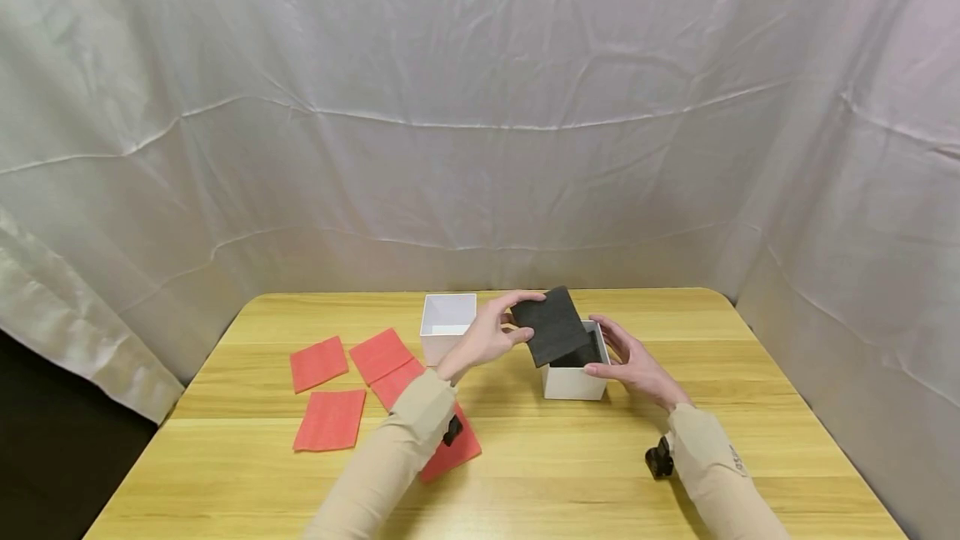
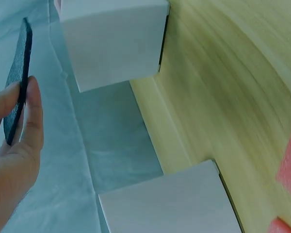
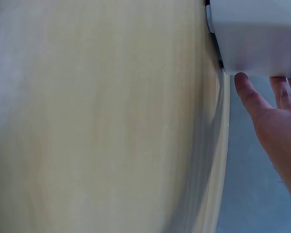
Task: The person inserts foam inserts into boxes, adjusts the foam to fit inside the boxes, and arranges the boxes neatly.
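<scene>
My left hand [image 1: 487,336] pinches a thin black foam square [image 1: 557,326] by its left edge, fingers above and thumb below. The square is tilted over the mouth of an open white box [image 1: 574,384], overlapping its left part in the head view. From the left wrist, the foam [image 2: 20,80] shows edge-on between thumb and fingers. More black foam [image 1: 588,350] lies inside that box. My right hand [image 1: 633,363] holds the box at its right side, thumb at the front corner and fingers at the back. In the right wrist view, its fingertips meet the box's rim [image 3: 262,68].
A second open white box [image 1: 438,348] stands to the left, behind my left wrist. Several red foam squares [image 1: 330,421] lie at the left of the wooden table [image 1: 525,473], some partly under my left forearm. A grey curtain [image 1: 480,182] hangs behind the table's far edge.
</scene>
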A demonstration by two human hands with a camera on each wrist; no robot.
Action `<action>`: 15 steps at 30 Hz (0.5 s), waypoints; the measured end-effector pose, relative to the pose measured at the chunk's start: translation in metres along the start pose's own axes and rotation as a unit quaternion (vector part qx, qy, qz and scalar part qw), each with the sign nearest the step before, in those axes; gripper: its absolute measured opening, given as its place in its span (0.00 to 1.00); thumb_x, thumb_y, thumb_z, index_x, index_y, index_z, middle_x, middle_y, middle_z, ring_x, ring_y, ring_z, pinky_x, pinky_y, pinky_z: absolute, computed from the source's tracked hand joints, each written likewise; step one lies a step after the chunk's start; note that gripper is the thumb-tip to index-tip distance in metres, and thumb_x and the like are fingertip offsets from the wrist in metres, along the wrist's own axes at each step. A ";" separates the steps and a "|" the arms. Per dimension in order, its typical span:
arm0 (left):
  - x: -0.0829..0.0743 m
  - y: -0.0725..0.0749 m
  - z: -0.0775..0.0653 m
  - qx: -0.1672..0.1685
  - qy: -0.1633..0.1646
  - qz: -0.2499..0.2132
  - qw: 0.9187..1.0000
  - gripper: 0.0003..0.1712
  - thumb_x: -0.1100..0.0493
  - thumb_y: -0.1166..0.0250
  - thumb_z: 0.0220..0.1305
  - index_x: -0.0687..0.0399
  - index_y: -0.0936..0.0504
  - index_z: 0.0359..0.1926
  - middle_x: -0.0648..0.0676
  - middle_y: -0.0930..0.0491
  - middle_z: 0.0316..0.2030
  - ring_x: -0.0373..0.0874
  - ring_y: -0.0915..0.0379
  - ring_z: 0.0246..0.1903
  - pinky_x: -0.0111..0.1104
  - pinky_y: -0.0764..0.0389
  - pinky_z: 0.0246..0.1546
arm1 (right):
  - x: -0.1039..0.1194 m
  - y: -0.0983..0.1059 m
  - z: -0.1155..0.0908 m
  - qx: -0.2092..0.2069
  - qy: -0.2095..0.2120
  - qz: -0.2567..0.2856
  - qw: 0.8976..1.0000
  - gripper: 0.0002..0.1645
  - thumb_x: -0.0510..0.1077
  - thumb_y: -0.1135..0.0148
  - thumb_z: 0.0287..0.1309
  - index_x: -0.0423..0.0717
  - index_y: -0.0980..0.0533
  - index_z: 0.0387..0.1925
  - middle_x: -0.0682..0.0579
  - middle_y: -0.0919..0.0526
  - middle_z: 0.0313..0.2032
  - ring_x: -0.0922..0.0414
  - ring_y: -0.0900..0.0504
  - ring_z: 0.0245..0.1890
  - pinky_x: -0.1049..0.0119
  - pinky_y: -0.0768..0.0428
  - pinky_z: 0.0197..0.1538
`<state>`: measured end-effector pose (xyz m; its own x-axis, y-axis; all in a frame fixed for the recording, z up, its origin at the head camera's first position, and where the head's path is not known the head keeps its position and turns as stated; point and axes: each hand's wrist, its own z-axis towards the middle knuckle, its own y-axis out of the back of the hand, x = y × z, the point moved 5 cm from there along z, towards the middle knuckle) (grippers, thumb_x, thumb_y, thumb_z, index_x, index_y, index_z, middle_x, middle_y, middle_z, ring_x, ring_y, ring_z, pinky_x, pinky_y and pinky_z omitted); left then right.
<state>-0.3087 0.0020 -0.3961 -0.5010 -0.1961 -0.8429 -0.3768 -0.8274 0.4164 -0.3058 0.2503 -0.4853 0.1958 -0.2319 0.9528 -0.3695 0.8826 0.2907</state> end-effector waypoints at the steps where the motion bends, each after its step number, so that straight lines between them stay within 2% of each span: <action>1: 0.000 -0.001 0.001 -0.007 0.003 -0.004 1.000 0.29 0.76 0.35 0.62 0.58 0.25 0.63 0.62 0.25 0.63 0.53 0.22 0.50 0.27 0.19 0.43 | 0.000 0.000 0.000 0.000 0.000 0.001 1.000 0.54 0.39 0.31 0.60 0.41 0.52 0.79 0.34 0.57 0.79 0.31 0.62 0.78 0.27 0.57 0.73; 5: 0.002 -0.005 0.003 -0.042 0.015 -0.016 0.999 0.27 0.75 0.32 0.59 0.58 0.26 0.58 0.64 0.25 0.60 0.55 0.20 0.48 0.26 0.18 0.39 | 0.001 0.000 0.000 0.000 0.001 0.008 1.000 0.54 0.39 0.31 0.60 0.41 0.53 0.79 0.34 0.56 0.79 0.32 0.61 0.79 0.27 0.57 0.73; 7: 0.002 -0.007 0.005 -0.060 0.020 -0.006 0.998 0.25 0.74 0.31 0.58 0.59 0.25 0.55 0.64 0.25 0.60 0.55 0.20 0.50 0.27 0.17 0.41 | 0.001 0.000 0.000 -0.001 0.001 0.014 1.000 0.54 0.39 0.31 0.60 0.41 0.53 0.79 0.34 0.55 0.79 0.32 0.60 0.79 0.28 0.56 0.74; 9: 0.003 -0.009 0.006 -0.074 0.029 0.000 0.997 0.24 0.73 0.29 0.58 0.59 0.24 0.54 0.64 0.24 0.59 0.56 0.18 0.46 0.29 0.16 0.42 | 0.000 0.000 0.000 -0.003 -0.001 0.016 1.000 0.55 0.39 0.31 0.60 0.41 0.53 0.79 0.35 0.54 0.79 0.33 0.60 0.79 0.29 0.56 0.74; 15: 0.005 -0.015 0.009 -0.088 0.060 0.001 0.994 0.23 0.71 0.27 0.56 0.58 0.19 0.54 0.64 0.22 0.60 0.55 0.14 0.42 0.30 0.15 0.39 | 0.001 0.000 -0.001 -0.005 -0.001 0.012 1.000 0.57 0.38 0.30 0.59 0.38 0.55 0.79 0.32 0.52 0.78 0.32 0.56 0.78 0.28 0.56 0.74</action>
<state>-0.3127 0.0179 -0.4035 -0.4018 -0.2507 -0.8808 -0.2280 -0.9041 0.3614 -0.3049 0.2499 -0.4849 0.1848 -0.2108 0.9599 -0.3649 0.8922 0.2662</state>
